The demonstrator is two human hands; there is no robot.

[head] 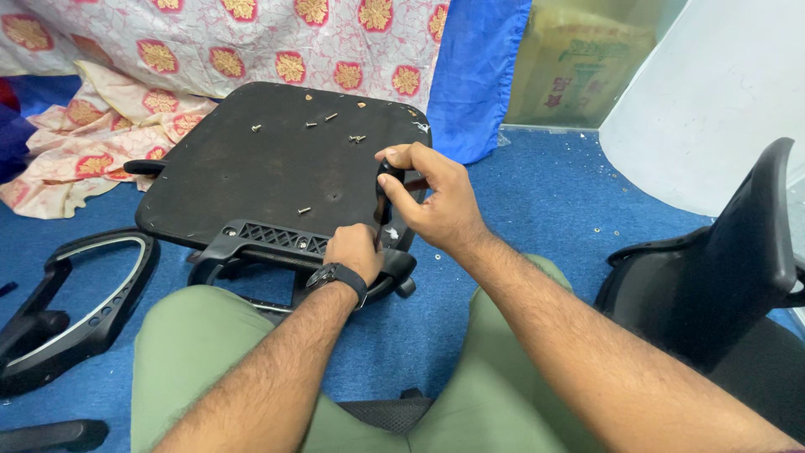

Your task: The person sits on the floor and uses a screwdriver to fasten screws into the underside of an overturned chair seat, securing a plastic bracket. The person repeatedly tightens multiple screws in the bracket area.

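- Blue carpet floor (537,193) covers the whole work area.
- Detached black armrest (75,302) lies flat on the floor at the left, well apart from the seat.
- Second black chair (721,268) stands at the right edge, backrest upright.
- Floral cloth (251,42), white with red and yellow motifs, is draped at the rear and trails onto the floor at the left.
- Blue cloth (478,75) hangs beside it.
- Cardboard box (579,63) stands in the rear corner against a white wall (713,101).

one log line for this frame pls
left hand grips black armrest bracket | right hand holds screwdriver handle at seat edge | upturned seat base on blue floor | loose screws on it
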